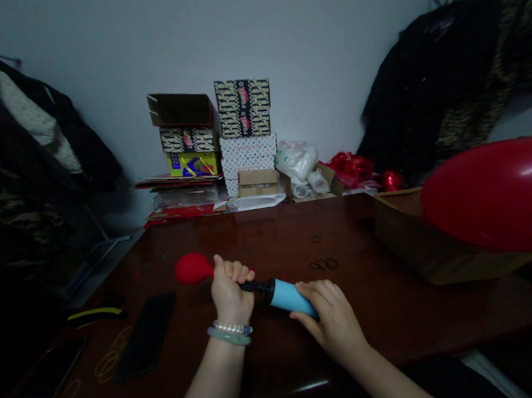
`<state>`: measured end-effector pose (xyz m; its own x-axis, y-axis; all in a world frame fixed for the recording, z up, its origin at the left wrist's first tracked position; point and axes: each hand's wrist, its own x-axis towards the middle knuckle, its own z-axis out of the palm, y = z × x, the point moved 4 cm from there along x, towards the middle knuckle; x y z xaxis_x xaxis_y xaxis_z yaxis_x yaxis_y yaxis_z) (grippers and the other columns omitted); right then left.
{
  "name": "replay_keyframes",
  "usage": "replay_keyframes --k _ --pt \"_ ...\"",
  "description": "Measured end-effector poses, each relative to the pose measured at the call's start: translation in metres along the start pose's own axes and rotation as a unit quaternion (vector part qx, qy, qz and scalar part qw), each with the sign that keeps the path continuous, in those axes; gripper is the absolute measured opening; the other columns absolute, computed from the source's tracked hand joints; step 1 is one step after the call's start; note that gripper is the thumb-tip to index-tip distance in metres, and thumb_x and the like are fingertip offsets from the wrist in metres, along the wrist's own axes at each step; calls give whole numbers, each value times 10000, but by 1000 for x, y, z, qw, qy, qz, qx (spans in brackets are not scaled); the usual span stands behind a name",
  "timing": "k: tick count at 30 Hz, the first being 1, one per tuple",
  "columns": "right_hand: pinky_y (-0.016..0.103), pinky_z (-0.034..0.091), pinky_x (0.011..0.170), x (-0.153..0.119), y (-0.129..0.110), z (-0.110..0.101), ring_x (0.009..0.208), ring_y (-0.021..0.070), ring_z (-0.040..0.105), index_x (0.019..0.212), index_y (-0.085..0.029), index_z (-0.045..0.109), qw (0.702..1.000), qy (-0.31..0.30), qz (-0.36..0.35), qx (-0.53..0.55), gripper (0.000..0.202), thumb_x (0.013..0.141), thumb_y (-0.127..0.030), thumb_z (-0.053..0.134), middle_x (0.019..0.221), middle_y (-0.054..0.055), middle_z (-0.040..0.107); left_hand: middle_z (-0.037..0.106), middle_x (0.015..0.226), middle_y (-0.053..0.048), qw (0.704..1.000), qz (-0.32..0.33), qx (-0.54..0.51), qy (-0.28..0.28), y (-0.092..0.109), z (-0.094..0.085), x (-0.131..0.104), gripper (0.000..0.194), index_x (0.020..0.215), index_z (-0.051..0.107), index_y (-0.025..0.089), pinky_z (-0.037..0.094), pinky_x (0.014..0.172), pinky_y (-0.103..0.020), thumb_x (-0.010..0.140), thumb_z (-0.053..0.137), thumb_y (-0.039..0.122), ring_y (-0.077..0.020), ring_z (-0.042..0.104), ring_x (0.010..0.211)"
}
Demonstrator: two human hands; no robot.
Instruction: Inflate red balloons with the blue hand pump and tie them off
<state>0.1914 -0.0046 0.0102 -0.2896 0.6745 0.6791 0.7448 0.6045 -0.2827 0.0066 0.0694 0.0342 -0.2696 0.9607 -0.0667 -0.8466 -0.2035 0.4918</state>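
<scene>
A small, partly filled red balloon (192,268) sticks out to the left of my left hand (232,291), whose fingers are wrapped round its neck at the black nozzle end of a pump. The pump's light blue barrel (291,297) slants down to the right. My right hand (330,319) is closed round the barrel's right end, thumb below and fingers above. Two bracelets circle my left wrist. Whatever lies inside my left fist is hidden.
A large red balloon (498,197) rests over a brown box (403,235) at the right. Black rings (323,264) lie beyond the pump. A dark phone (146,335) and yellow rubber bands (107,362) are at the left. Stacked boxes (248,153) stand behind the table.
</scene>
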Motion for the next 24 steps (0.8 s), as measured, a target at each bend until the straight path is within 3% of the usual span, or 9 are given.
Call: replay_keyframes --k 7,18,24 --pt "415 487 782 2 -4 5 906 248 577 1179 -178 538 1000 -4 8 1 404 826 -343 645 1025 104 636 248 437 75 1000 1 12 13 1 1 -3 512 538 241 189 276 395 -207 831 569 453 -55 245 367" --pt "430 487 827 2 12 -3 980 259 576 1238 -192 511 1000 -16 -6 10 443 842 -353 625 1092 117 629 243 428 74 999 41 3 16 38 -5 13 510 543 224 188 262 384 -200 856 537 441 -56 249 358" --pt "422 495 797 -2 12 0 937 250 584 1194 -179 539 1000 2 -4 -10 397 843 -347 620 1051 113 639 245 431 73 999 38 -2 14 28 -5 9 507 540 228 187 262 386 -199 860 532 435 -55 242 360"
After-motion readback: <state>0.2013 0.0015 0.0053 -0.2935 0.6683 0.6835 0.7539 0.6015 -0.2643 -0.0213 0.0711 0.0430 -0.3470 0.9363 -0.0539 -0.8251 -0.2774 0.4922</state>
